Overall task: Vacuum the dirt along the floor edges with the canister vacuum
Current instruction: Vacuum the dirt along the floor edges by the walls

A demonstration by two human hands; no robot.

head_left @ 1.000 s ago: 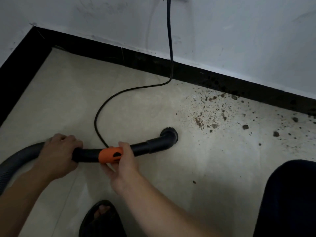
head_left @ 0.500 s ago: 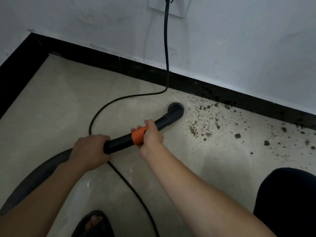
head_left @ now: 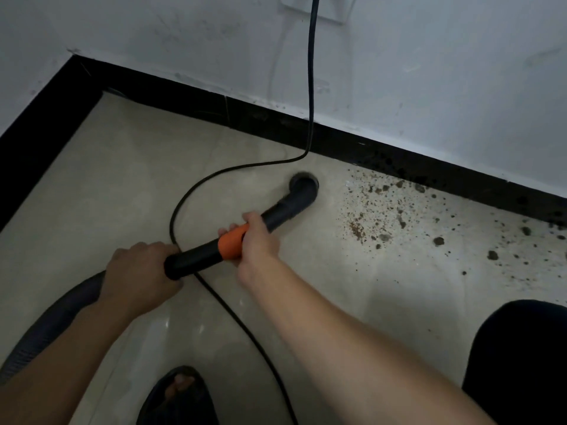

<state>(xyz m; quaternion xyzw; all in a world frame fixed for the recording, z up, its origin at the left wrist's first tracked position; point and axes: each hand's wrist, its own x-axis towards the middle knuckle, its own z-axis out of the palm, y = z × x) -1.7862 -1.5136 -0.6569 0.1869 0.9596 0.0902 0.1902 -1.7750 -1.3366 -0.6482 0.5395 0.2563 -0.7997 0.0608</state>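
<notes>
Head view: looking down on a pale tiled floor (head_left: 122,185) running up to a white wall (head_left: 429,72) and its black skirting (head_left: 190,96), with the vacuum's ribbed hose (head_left: 52,320) trailing in from lower left, canister out of frame. Feeding into a black wand (head_left: 196,256), angled up and rightward toward the skirting, and crossing over a power cord (head_left: 311,87) hanging from a socket (head_left: 316,10) and looping across the tile. Gripping the wand's rear end with the left hand (head_left: 138,277), fingers (head_left: 167,251) curled round it; steering with the right hand (head_left: 260,243), fingers (head_left: 225,232) wrapped round the orange collar (head_left: 231,245). Resting the round nozzle (head_left: 303,188) seemingly mouth-down on the floor, near the skirting but apart from it, just left of the scattered dirt (head_left: 377,216). Judging the step as starting the pass into that patch: probably best sliding the nozzle rightward flat on the tile, bringing it closer to the skirting where crumbs are lying along the edge, slowing over the bigger clods (head_left: 438,240) rather than nudging them ahead, and steering clear of the cord loop, lying near the nozzle, avoiding a snag.
</notes>
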